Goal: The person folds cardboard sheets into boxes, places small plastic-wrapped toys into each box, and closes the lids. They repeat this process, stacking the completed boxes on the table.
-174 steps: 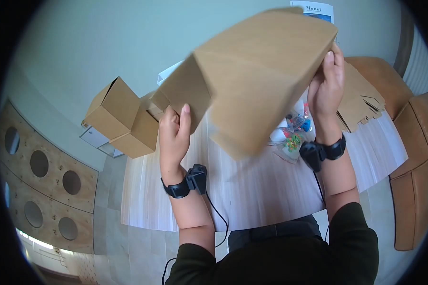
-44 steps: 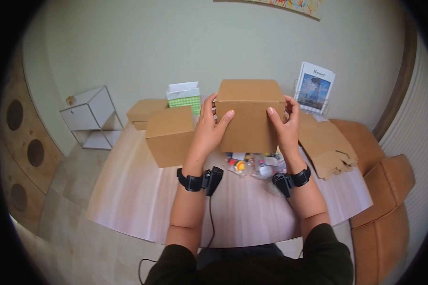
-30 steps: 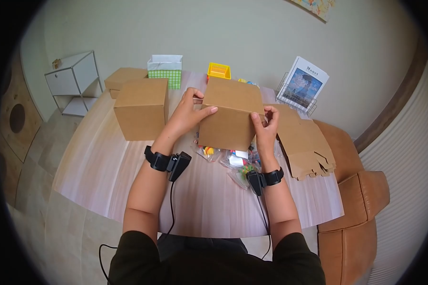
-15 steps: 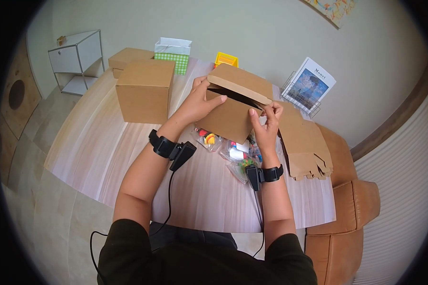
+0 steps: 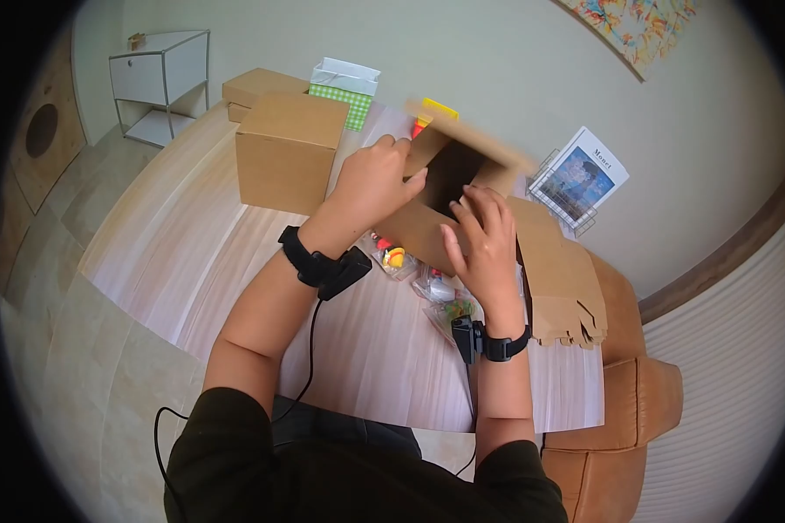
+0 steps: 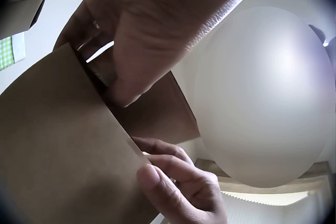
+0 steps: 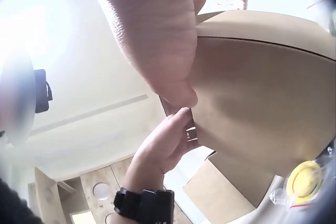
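Note:
A brown cardboard box (image 5: 417, 232) is tilted between both hands above the table, its dark inside showing. The raised lid (image 5: 473, 132) is blurred at the far side. My left hand (image 5: 373, 180) grips the box's left edge, fingers curled over it and thumb at the opening. At the front wall's right part, my right hand (image 5: 487, 248) holds the rim, with the thumb outside and the fingers over the opening. In the left wrist view, the right thumb (image 6: 149, 175) presses on the outer wall (image 6: 58, 140). Clear bags of colourful small items (image 5: 397, 256) lie beneath the box.
Another closed cardboard box (image 5: 290, 161) stands left, with a lower box (image 5: 266, 85) behind it. A green-checked bag (image 5: 344, 91) and a yellow basket (image 5: 440, 108) are at the back. Flattened cardboard (image 5: 558, 270) lies right, near a Monet print (image 5: 580, 174) in a wire rack.
Earlier the box was swung through the air, then held upright and closed over the bags. Its lid has since lifted and swung back, exposing the inside; the right fingers moved over the opening.

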